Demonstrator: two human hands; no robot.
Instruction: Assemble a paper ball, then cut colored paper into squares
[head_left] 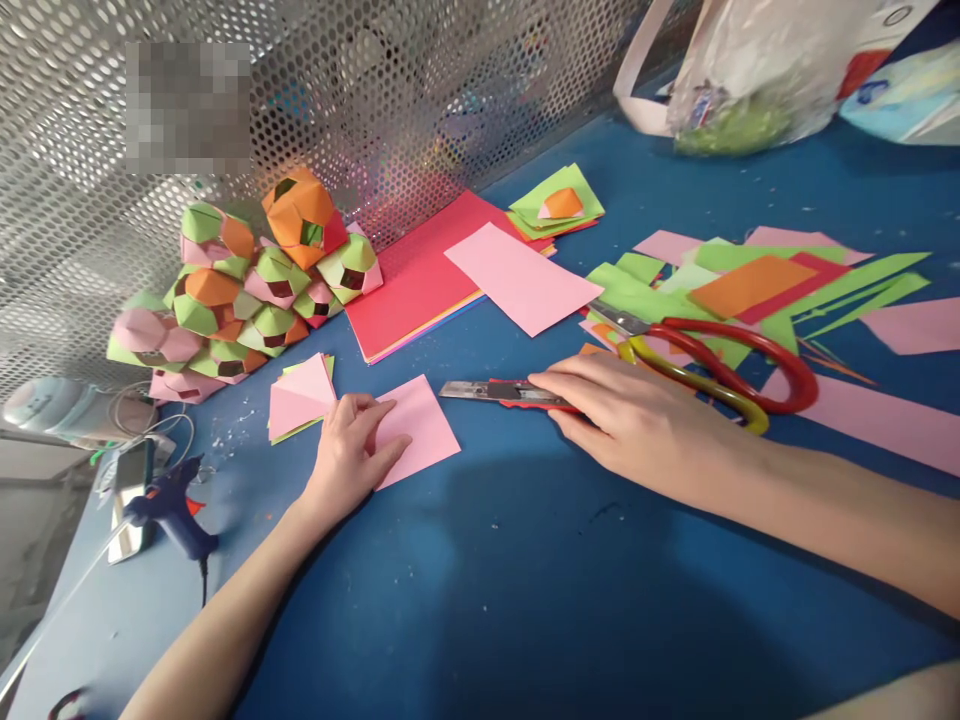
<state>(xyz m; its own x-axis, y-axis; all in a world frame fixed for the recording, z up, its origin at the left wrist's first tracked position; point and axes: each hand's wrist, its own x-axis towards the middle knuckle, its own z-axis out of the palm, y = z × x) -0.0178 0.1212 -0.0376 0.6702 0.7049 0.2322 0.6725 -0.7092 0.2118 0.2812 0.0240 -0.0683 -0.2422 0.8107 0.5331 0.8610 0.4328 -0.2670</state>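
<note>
My left hand (351, 448) rests on a pink square of paper (420, 430); its thumb and index finger are apart on top, and the other fingers are curled. To the right, my right hand (611, 405) is closed around the red handle of a box cutter (499, 391). The metal end of the cutter points left, just past the paper's right edge and apart from my left hand. Behind my right hand lie scissors (802, 385) with red and yellow handles. A small stack of pink and green paper (300, 395) sits beside my left hand.
Folded paper modules (277, 275) are piled against a perforated metal panel (420, 60). Red sheets (420, 265), a pink rectangle (525, 275) and green squares (559, 200) lie behind. Paper scraps (757, 285) spread right. A glue gun (176, 505) stands left; a plastic bag (757, 80) sits back right.
</note>
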